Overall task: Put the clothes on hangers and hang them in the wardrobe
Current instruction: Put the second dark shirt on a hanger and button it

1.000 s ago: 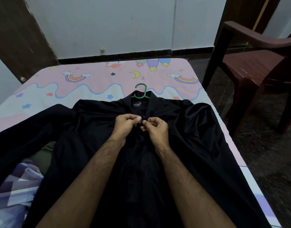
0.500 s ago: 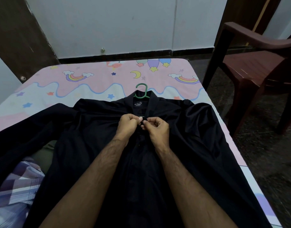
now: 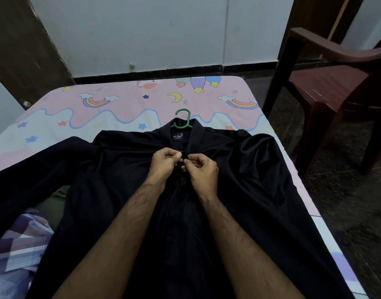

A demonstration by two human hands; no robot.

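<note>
Head view: a shiny black shirt (image 3: pixel 239 180) lies on a green hanger (image 3: pixel 183 120); left hand (image 3: pixel 163 164) and right hand (image 3: pixel 203 172) pinch its front.

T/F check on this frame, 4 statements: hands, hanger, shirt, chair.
1. Both hands, left hand and right hand, pinch the black shirt at its front, below the collar. True.
2. The hanger is red. False: its hook is green.
3. The shirt hangs in a wardrobe. False: it lies on the bed.
4. A brown chair stands right of the bed. True.
</note>
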